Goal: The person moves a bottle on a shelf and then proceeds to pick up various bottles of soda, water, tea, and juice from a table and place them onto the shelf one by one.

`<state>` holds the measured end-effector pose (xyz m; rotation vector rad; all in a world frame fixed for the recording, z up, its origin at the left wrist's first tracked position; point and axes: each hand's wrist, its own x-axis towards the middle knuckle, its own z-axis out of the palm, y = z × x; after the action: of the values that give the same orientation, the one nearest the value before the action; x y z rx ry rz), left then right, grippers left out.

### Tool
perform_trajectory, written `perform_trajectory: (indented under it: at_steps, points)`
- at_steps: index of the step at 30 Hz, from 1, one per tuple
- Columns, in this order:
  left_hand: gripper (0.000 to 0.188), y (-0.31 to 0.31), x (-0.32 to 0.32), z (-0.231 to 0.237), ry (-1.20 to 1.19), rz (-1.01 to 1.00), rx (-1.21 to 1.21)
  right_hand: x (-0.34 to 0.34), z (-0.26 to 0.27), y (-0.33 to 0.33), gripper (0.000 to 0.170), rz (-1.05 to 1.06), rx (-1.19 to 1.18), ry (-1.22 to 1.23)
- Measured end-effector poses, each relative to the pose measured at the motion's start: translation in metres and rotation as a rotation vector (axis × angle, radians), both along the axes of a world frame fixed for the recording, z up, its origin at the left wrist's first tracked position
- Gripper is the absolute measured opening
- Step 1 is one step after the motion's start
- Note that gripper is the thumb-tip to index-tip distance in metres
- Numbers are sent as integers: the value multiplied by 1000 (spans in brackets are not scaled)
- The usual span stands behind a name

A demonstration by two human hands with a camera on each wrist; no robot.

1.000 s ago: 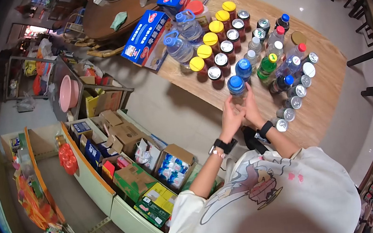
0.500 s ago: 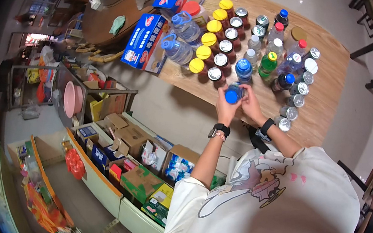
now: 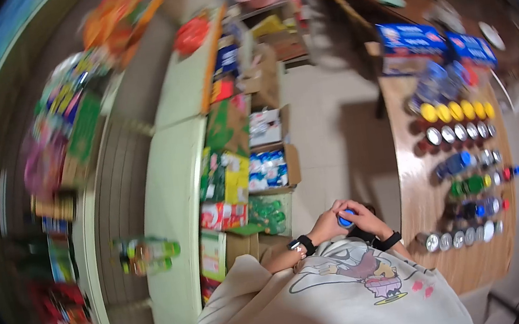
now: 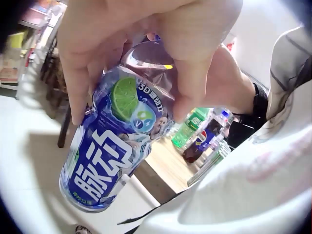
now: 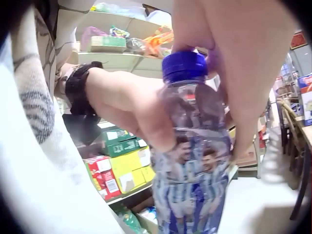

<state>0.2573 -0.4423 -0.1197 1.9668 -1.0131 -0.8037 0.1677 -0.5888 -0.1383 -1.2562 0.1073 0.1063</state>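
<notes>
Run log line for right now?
left hand: grips bottle | right hand: same bottle, near cap | cap: on | table: drinks in rows

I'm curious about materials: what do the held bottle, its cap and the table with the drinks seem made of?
The bottle: probably clear, glossy plastic, from its see-through, shiny shoulder. Its cap: likely opaque plastic, evenly blue. The table: smooth light wood or wood-look laminate; streaky grain shows, but which is unclear.

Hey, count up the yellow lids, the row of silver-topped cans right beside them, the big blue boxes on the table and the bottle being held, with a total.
Yellow lids: 6
Silver-topped cans: 6
Blue boxes: 2
Held bottle: 1
Total: 15
</notes>
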Motion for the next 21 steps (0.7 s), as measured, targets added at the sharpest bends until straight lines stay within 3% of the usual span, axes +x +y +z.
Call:
perform_trajectory:
  at_steps: [2, 8, 10, 12, 14, 16, 20, 21]
  points:
    - [69, 38, -6, 16, 113, 191, 97, 14, -11, 24, 14, 179, 4, 26]
    - [68, 146, -28, 20, 13, 598, 81, 62, 26, 117, 31, 517, 7, -7]
    - [69, 182, -37, 22, 13, 787, -166, 76, 42, 150, 32, 451, 46, 48]
    - [70, 213, -41, 24, 49, 930, -278, 90, 37, 177, 30, 561, -23, -19]
    - [67, 244, -45, 41, -126, 1171, -385, 97, 51, 208, 32, 654, -85, -97]
    - [65, 272, -53, 102, -234, 1316, -248, 101, 53, 237, 39, 707, -71, -126]
    - [68, 335, -52, 133, -377, 1504, -212, 112, 75, 312, 48, 722, -170, -246]
    - [66, 353, -46, 127, -402, 1517, -300, 116, 75, 331, 51, 711, -200, -303]
